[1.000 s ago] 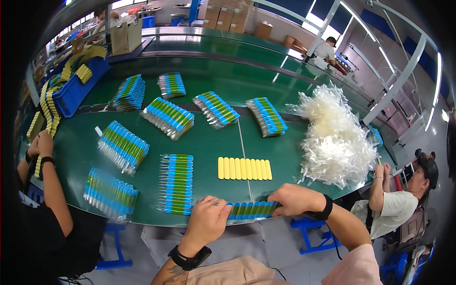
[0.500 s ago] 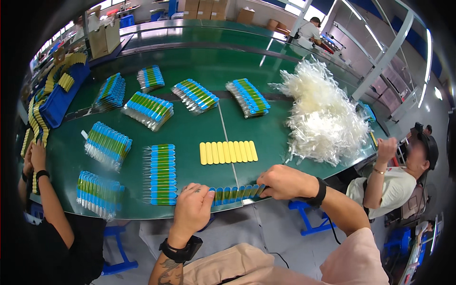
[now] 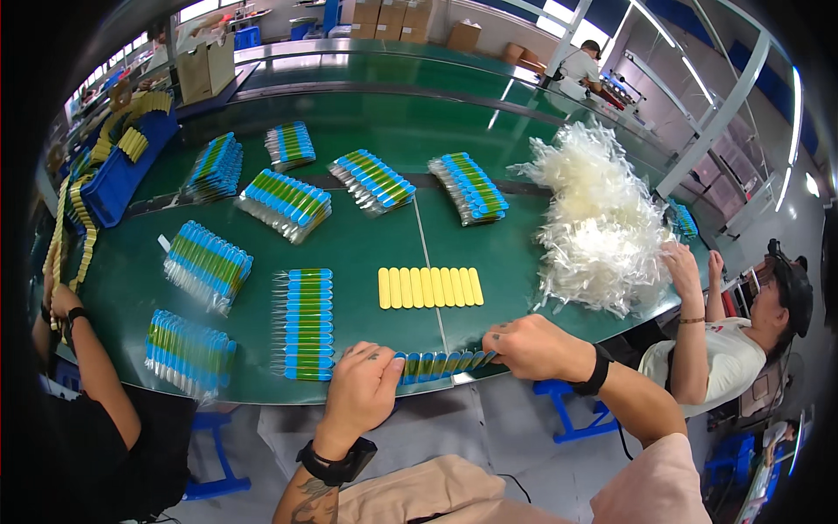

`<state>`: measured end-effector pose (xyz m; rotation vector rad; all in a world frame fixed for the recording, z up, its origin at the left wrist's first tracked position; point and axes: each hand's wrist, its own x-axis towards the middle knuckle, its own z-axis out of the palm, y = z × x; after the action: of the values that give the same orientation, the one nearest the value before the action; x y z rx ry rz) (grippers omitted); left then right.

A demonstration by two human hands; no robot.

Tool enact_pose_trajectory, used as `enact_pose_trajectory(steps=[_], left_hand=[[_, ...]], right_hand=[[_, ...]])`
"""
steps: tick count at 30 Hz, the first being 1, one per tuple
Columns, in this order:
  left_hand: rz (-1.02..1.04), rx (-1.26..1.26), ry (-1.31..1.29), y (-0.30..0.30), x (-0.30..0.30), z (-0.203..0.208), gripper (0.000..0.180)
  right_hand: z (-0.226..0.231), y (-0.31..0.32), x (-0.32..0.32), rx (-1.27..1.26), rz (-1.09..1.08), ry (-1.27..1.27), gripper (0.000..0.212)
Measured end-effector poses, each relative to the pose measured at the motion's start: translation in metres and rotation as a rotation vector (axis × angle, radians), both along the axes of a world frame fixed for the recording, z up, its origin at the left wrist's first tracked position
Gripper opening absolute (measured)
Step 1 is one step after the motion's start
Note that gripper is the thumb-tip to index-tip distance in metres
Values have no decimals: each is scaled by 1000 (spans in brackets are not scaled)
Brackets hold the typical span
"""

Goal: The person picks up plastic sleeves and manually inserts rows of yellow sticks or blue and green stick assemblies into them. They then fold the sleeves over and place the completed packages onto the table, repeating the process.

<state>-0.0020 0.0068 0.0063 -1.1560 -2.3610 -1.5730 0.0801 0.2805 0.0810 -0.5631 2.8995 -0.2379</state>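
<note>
Two hands on one part rn: L hand (image 3: 362, 384) has thumb + fingers clamped on the left end of the row of blue-green strips (image 3: 441, 367), R hand (image 3: 537, 348) pinches its right end w/ fingers together; row spans btwn them at the near edge of the green table (image 3: 367, 253), can't tell if its underside touches. Right-end strips lean a bit, so imo: equal, light inward push from both ends, wrists level, tips squared up before easing grip; too much squeeze & the middle prob bows or pops out, too little & it fans. Just left of L hand: column of sleeved strips (image 3: 307, 323), clear tails pointing left, good idea to keep the L elbow/wrist off it. Row of yellow strips (image 3: 430, 288) lies flat just beyond the hands, approx parallel. Seven sleeved bundles (image 3: 209, 260) spread left + farther out; big heap of clear film (image 3: 602, 227) on the right, co-worker's hand (image 3: 683, 271) at its edge. Blue bin (image 3: 131, 175) w/ yellow strips up at far left, brown cartons (image 3: 406, 19) way back past the table
</note>
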Motion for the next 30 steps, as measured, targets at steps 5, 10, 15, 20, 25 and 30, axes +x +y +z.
enact_pose_trajectory(steps=[5,10,15,20,25,30], left_hand=[[-4,-68,-25,-2,-2,-1,19],[-3,-80,-26,-2,-2,-2,19],[-3,-13,1,-2,-3,-4,19],[-18,-77,-25,-4,-4,-1,19],[-12,-29,-22,-1,-4,-2,19],[-25,-16,-20,-1,-6,1,16]], right_hand=[[2,0,-4,-48,-36,-84,18],[9,-1,-10,-69,-72,-185,23],[9,1,-18,-138,-110,-265,21],[13,2,-25,-162,-142,-364,24],[18,0,-33,-153,-158,-470,28],[28,-5,-36,-260,-92,-360,27]])
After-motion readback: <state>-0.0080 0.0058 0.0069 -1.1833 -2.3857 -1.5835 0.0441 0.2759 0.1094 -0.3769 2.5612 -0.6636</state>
